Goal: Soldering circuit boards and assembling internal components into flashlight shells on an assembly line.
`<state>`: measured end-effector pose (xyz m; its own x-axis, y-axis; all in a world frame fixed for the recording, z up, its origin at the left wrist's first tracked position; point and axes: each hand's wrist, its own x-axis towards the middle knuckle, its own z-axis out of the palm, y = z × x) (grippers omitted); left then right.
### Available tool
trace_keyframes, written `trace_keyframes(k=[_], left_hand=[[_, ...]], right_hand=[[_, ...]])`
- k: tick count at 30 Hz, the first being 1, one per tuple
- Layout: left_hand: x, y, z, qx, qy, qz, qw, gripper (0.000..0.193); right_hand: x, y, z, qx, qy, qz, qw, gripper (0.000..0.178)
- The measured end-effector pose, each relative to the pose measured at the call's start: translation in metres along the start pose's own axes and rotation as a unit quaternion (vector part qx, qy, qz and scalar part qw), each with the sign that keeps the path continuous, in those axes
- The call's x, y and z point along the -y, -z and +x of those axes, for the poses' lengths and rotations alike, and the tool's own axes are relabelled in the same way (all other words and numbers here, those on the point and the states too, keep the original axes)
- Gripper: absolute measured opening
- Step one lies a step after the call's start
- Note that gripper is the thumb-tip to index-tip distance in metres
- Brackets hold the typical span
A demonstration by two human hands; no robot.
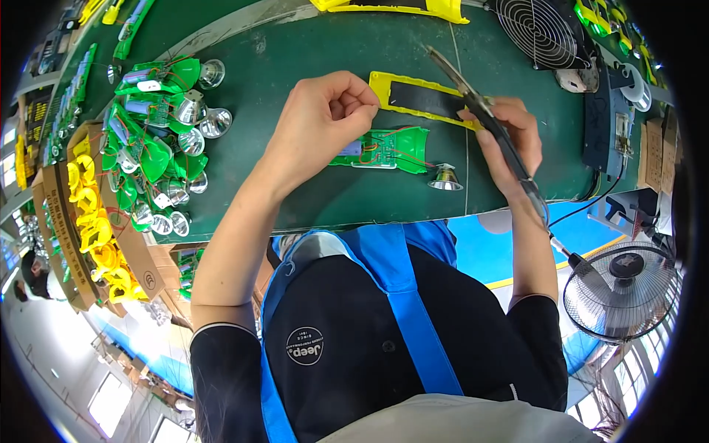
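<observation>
Above the green bench, my left hand (325,118) is closed in a pinch; its fingertips meet the left end of a yellow casing (426,114) with a dark panel inside. What the pinch holds, if anything, is hidden. My right hand (509,140) grips what looks like a soldering iron (484,111), dark-handled with a long metal front pointing up and left. Its fingers overlap the casing's right end. Below the casing lies a green shell with a circuit board (384,150) and a blue cell, partly behind my left hand. Red wires run to a silver reflector cup (445,177).
Wired green shells (155,159) with reflectors are piled at left, beside a cardboard box (133,236) and yellow parts (96,221). A black-grilled fan (538,31) and a dark corded box (607,122) stand at right. Another fan (624,292) is beyond the bench's near edge.
</observation>
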<state>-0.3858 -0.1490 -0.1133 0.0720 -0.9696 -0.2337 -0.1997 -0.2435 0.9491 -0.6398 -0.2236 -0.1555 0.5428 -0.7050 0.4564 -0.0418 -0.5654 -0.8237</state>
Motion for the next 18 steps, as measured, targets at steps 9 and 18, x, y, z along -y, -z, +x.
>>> trace_keyframes(k=[9,18], left_hand=[[-0.012,0.006,0.042,0.068,-0.284,0.364,0.885,0.004],[-0.009,0.007,0.049,0.113,-0.297,0.423,0.849,0.003]], right_hand=[[0.02,0.014,0.013,-0.063,-0.325,0.207,0.921,0.023],[0.018,0.007,0.024,-0.019,-0.361,0.166,0.917,0.019]])
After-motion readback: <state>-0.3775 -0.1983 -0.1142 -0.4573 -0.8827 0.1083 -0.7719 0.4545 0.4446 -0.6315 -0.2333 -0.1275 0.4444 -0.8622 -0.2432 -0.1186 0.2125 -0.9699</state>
